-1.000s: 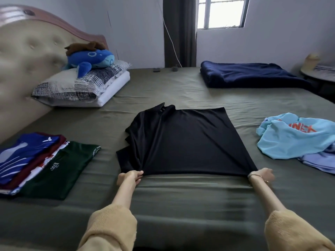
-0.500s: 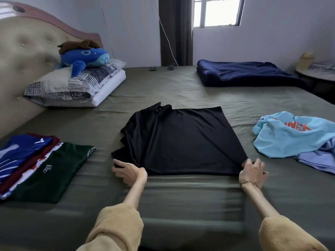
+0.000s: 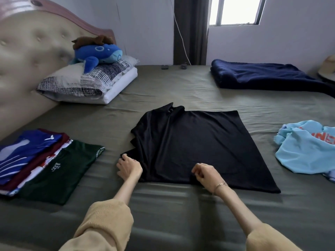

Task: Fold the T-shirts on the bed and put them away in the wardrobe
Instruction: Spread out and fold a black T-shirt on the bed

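Note:
A black T-shirt [image 3: 195, 147] lies flat in the middle of the olive bed sheet [image 3: 181, 211], its left side folded in and its hem toward me. My left hand [image 3: 129, 167] is at the shirt's near left corner, fingers curled on the folded edge. My right hand [image 3: 206, 173] sits on the near hem around its middle, fingers curled and pinching the fabric. A crumpled light blue T-shirt [image 3: 306, 147] lies to the right. On the left is a stack of folded shirts [image 3: 27, 156], and a folded dark green shirt [image 3: 59, 171] lies partly on it.
Two pillows [image 3: 87, 84] with a blue plush toy [image 3: 97, 53] lie by the padded headboard [image 3: 27, 60] at the far left. A folded navy blanket [image 3: 262, 77] is at the far right, under a window. The wardrobe is out of view.
Both hands let go of the hem's outer corners. My right hand slid left to the middle of the hem and my left hand moved up onto the shirt's left edge.

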The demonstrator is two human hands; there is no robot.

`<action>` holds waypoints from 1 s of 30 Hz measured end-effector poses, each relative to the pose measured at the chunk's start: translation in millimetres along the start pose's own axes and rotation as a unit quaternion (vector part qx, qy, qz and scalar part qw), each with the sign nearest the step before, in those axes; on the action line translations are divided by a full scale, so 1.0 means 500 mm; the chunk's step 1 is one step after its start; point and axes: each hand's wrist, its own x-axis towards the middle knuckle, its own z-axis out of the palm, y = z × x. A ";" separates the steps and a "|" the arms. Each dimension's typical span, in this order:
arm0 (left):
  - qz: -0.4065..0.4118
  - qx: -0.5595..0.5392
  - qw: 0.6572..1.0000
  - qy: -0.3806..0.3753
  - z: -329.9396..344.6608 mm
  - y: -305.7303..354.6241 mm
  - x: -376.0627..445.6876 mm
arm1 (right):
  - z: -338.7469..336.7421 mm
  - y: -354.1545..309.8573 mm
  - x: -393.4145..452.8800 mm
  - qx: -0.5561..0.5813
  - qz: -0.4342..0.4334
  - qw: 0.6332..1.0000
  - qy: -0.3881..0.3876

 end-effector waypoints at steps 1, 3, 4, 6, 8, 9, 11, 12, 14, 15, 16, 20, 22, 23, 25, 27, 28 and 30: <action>-0.002 -0.002 1.000 -0.005 -0.004 -0.006 0.016 | 0.016 -0.023 0.011 0.009 -0.016 1.000 -0.014; 0.001 -0.001 0.999 -0.032 -0.012 -0.013 0.044 | 0.041 -0.067 0.028 0.025 -0.038 0.998 -0.034; 0.009 0.005 0.999 -0.043 -0.016 -0.019 0.065 | 0.057 -0.093 0.044 0.028 -0.053 0.997 -0.046; 0.042 0.030 0.997 -0.062 -0.022 -0.026 0.090 | 0.080 -0.138 0.064 0.038 -0.078 0.994 -0.071; 0.061 0.042 0.994 -0.081 -0.019 -0.036 0.115 | 0.100 -0.179 0.082 0.045 -0.096 0.990 -0.088; 0.066 0.044 0.992 -0.093 -0.018 -0.044 0.128 | 0.114 -0.201 0.093 0.041 -0.104 0.989 -0.095; 0.082 0.035 0.992 -0.094 -0.011 -0.061 0.145 | 0.135 -0.236 0.104 0.018 -0.117 0.988 -0.101; 0.082 0.010 0.992 -0.091 -0.011 -0.062 0.143 | 0.140 -0.246 0.103 0.004 -0.119 0.988 -0.097; 0.049 -0.079 0.990 -0.105 -0.028 -0.071 0.155 | 0.163 -0.281 0.112 -0.031 -0.131 0.988 -0.081; 0.033 -0.131 0.983 -0.123 -0.043 -0.069 0.154 | 0.173 -0.295 0.114 -0.046 -0.129 0.988 -0.069; 0.021 -0.176 0.974 -0.141 -0.061 -0.070 0.154 | 0.183 -0.311 0.115 -0.054 -0.119 0.990 -0.057; 0.004 -0.262 0.950 -0.168 -0.131 -0.098 0.160 | 0.226 -0.378 0.119 -0.103 -0.090 0.990 -0.041; -0.014 -0.249 0.949 -0.195 -0.147 -0.119 0.160 | 0.235 -0.401 0.121 -0.123 -0.095 0.986 -0.055; -0.021 -0.232 0.952 -0.200 -0.154 -0.134 0.160 | 0.237 -0.413 0.122 -0.123 -0.101 0.985 -0.065; -0.020 -0.203 0.958 -0.202 -0.162 -0.149 0.153 | 0.234 -0.416 0.124 -0.108 -0.108 0.984 -0.089; -0.036 -0.183 0.956 -0.227 -0.173 -0.150 0.142 | 0.227 -0.413 0.125 -0.089 -0.109 0.984 -0.108; -0.045 -0.176 0.954 -0.239 -0.174 -0.153 0.136 | 0.225 -0.411 0.123 -0.084 -0.111 0.983 -0.119; -0.046 -0.145 0.958 -0.244 -0.163 -0.159 0.139 | 0.225 -0.402 0.119 -0.072 -0.111 0.979 -0.155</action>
